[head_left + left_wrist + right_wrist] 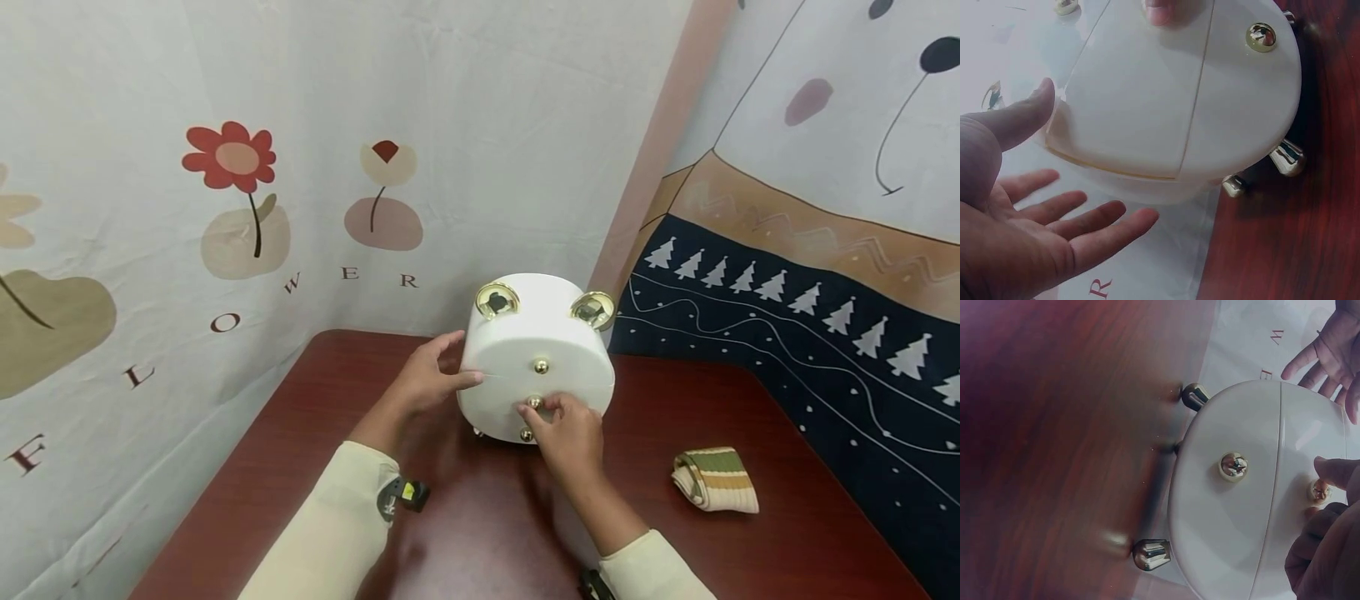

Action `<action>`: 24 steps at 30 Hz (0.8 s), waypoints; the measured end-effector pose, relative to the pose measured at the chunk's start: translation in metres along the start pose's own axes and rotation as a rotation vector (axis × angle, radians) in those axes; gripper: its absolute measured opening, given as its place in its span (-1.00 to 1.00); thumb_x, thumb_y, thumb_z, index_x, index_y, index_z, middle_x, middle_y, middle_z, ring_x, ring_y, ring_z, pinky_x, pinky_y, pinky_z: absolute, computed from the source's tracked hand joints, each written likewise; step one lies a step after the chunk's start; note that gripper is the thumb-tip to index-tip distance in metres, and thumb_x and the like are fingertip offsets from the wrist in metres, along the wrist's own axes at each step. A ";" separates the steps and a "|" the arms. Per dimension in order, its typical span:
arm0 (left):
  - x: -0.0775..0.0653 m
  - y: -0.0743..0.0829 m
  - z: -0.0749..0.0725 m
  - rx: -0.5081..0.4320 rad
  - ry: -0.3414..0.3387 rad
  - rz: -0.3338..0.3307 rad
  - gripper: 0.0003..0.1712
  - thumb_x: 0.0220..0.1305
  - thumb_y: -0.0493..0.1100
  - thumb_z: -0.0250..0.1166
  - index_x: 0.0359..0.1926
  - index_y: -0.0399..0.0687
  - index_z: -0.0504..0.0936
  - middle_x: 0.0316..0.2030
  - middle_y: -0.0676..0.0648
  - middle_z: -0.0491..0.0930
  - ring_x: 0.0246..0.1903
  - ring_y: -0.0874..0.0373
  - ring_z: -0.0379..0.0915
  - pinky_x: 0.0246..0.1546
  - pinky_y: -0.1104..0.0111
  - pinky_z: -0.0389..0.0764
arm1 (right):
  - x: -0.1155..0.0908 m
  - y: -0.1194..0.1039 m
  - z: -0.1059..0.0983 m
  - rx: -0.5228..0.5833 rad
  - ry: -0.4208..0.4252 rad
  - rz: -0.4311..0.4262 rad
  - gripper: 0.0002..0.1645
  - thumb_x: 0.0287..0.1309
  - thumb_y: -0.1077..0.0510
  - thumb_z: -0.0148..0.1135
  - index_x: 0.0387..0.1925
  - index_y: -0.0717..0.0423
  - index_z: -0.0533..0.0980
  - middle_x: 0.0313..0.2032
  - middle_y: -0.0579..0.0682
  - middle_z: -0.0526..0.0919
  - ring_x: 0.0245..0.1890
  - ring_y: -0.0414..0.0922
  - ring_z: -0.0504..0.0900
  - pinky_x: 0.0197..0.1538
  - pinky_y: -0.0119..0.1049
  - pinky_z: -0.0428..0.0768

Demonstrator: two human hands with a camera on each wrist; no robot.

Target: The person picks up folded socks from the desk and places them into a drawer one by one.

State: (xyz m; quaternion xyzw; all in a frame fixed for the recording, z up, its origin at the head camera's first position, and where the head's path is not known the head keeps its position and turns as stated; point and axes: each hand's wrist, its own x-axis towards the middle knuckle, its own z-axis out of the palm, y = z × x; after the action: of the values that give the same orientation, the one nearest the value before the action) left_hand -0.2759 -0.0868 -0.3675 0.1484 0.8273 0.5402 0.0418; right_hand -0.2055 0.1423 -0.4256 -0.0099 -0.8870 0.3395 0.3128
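A white rounded drawer box (502, 354) stands on short gold feet (1152, 554), with two gold cup-shaped pieces (497, 301) on top. Gold ball knobs run down its front, and thin seams mark off the middle drawer (1135, 94). My right hand (573, 433) pinches the middle knob (1319, 492) between thumb and fingers. At the box's left side, my left hand (427, 379) has its fingers spread, the thumb close to the front face and the other fingers beside the wall. The lower knob (1233, 467) shows below the right hand.
A folded striped cloth (716, 481) in green, yellow and cream lies on the right of the reddish-brown table (465, 533). Behind the table hangs a white flower-printed sheet (480, 150). A dark cloth with white trees (772, 287) borders the right side.
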 end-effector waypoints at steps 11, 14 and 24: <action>0.001 -0.005 0.007 -0.077 -0.045 -0.048 0.02 0.47 -0.11 0.50 0.76 0.17 0.14 0.71 -0.28 0.16 0.43 -0.32 0.51 -0.03 -0.01 0.86 | -0.004 -0.004 -0.006 -0.071 -0.281 0.258 -0.32 0.04 -0.07 0.72 -0.85 -0.06 0.39 -0.79 -0.28 0.28 -0.66 -0.18 0.30 -0.59 -0.26 0.26; 0.001 -0.005 0.008 -0.090 -0.039 -0.049 0.02 0.46 -0.11 0.50 0.76 0.20 0.14 0.72 -0.26 0.13 0.43 -0.31 0.50 -0.03 -0.03 0.87 | -0.004 -0.003 -0.006 -0.087 -0.309 0.266 -0.27 0.06 -0.10 0.70 -0.87 -0.09 0.33 -0.80 -0.30 0.20 -0.67 -0.19 0.23 -0.61 -0.26 0.21; 0.003 -0.005 0.009 -0.114 -0.039 -0.026 -0.01 0.50 -0.06 0.47 0.75 0.24 0.14 0.72 -0.21 0.16 0.54 -0.29 0.37 -0.05 -0.04 0.87 | -0.004 0.000 -0.003 -0.085 -0.379 0.288 -0.36 0.10 -0.11 0.65 -0.84 -0.02 0.45 -0.78 -0.26 0.36 -0.62 -0.17 0.35 -0.57 -0.24 0.31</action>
State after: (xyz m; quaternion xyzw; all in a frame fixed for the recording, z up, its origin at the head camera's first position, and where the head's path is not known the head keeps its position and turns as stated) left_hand -0.2773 -0.0795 -0.3754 0.1457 0.7959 0.5830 0.0732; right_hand -0.2007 0.1429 -0.4266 -0.0855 -0.9328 0.3387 0.0883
